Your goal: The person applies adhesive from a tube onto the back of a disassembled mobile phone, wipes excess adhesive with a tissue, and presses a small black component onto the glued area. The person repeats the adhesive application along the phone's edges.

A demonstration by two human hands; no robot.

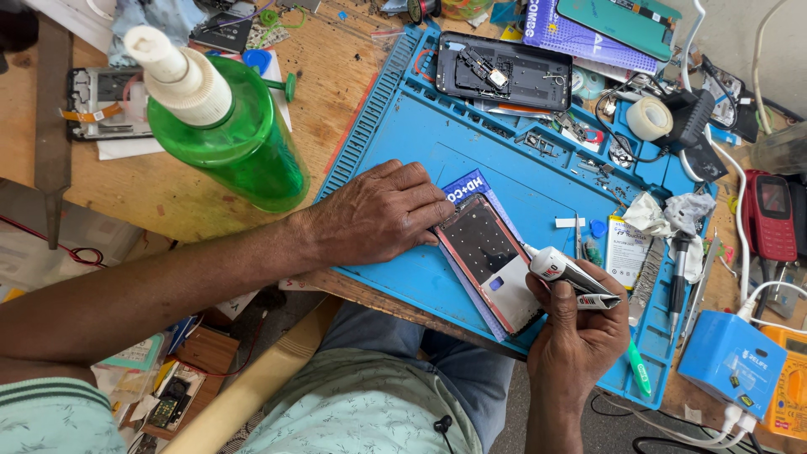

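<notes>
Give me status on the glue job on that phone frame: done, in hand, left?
Done: phone frame lies stripped on the blue mat. In hand: left hand pins the frame, right hand holds the glue tube, nozzle at its right edge. Left: no glue bead is discernible; opened phone body lies apart.

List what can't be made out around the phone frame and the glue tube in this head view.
- Left edge of the phone frame: covered by the left hand.
- Nozzle tip of the glue tube: too small to tell whether it touches the frame.
- Tube's rear end: hidden in the right hand.
- Small parts along the blue mat: too small to identify.
- Yellow meter: cut off by the right edge.
</notes>
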